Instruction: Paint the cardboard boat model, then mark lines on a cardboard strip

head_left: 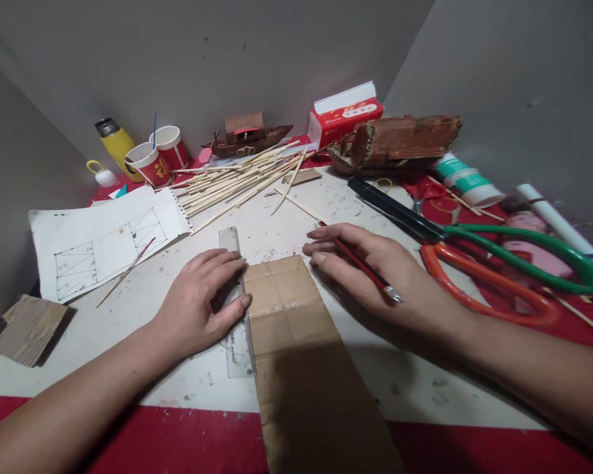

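My left hand [200, 299] lies flat with fingers spread on a clear plastic ruler [236, 342], pressing it along the left edge of a brown cardboard strip [296, 342]. My right hand [375, 270] holds a red pencil [363, 266] between its fingers, fingertips resting at the cardboard's upper right corner. The cardboard runs from the middle of the white board [143, 316] toward me, over the red table edge.
A drawn paper plan [99, 240] with a thin stick lies at left, a cardboard scrap [27, 329] beside it. Bamboo sticks [237, 181], paper cups [151, 161], a yellow flask [116, 141], cardboard model boats [400, 141], a tissue box [343, 115], big scissors [499, 263], glue bottle [467, 181].
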`<control>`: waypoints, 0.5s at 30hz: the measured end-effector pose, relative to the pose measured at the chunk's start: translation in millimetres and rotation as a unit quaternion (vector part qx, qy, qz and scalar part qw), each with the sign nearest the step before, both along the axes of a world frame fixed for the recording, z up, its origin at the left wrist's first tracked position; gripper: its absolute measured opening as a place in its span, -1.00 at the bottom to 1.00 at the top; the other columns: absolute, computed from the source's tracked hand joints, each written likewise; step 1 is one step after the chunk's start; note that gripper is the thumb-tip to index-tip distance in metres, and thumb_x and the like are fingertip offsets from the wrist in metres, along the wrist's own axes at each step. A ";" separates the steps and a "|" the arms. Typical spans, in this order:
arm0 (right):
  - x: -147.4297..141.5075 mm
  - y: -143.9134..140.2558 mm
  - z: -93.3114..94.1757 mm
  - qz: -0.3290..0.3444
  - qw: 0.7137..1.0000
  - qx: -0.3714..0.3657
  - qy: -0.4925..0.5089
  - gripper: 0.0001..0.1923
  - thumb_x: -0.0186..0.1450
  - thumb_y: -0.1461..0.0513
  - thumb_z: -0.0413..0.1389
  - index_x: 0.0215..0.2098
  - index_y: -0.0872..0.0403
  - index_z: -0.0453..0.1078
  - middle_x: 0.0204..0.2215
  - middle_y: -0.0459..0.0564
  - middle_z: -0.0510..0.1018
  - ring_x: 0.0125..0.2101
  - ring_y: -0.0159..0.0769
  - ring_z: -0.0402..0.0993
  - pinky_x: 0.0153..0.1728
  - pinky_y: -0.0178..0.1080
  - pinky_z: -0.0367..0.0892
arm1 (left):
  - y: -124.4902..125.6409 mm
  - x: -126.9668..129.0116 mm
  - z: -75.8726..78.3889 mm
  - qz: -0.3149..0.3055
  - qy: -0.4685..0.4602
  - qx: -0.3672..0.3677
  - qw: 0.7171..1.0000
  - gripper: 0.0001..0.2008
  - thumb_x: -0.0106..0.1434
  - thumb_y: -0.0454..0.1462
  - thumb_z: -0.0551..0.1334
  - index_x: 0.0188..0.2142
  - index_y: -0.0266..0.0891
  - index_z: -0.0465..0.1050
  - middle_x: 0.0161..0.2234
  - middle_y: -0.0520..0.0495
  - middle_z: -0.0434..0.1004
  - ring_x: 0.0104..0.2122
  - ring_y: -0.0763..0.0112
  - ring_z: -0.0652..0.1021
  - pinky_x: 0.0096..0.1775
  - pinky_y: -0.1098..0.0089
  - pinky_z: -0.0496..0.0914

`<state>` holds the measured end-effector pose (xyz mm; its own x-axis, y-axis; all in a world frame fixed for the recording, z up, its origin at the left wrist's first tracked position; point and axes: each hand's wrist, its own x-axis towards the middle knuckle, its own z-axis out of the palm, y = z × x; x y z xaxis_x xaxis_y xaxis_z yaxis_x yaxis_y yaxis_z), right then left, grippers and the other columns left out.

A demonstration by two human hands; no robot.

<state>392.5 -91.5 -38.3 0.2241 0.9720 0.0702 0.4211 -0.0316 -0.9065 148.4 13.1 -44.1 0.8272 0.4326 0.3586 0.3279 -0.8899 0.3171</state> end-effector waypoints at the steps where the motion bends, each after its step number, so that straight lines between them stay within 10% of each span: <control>1: 0.4 0.4 -0.4 0.015 1.000 0.001 -0.007 -0.70 0.34 0.12 0.11 -0.02 0.09 0.35 -0.12 0.14 0.58 -0.09 -0.13 0.54 -0.03 -0.09 0.40 | 0.3 -0.4 -1.1 0.001 0.013 -0.003 1.000 -0.56 0.27 -0.18 0.26 0.12 -0.26 0.37 0.11 -0.25 0.50 0.14 0.08 0.44 0.11 -0.04 0.39; 15: 3.3 5.8 0.9 0.063 0.996 -0.010 0.054 -0.67 0.27 0.11 0.15 -0.05 0.09 0.37 -0.26 0.07 0.57 -0.26 -0.20 0.53 -0.21 -0.15 0.45 | 0.0 1.8 0.7 -0.017 0.047 -0.041 0.998 -0.51 0.29 -0.23 0.19 0.21 -0.26 0.29 0.19 -0.27 0.42 0.22 0.02 0.34 0.21 -0.10 0.25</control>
<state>395.8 -85.7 -37.5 0.1060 0.9938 0.0328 0.3219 -0.0031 -0.9468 150.1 13.0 -43.4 0.8705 0.4275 0.2437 0.3290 -0.8739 0.3578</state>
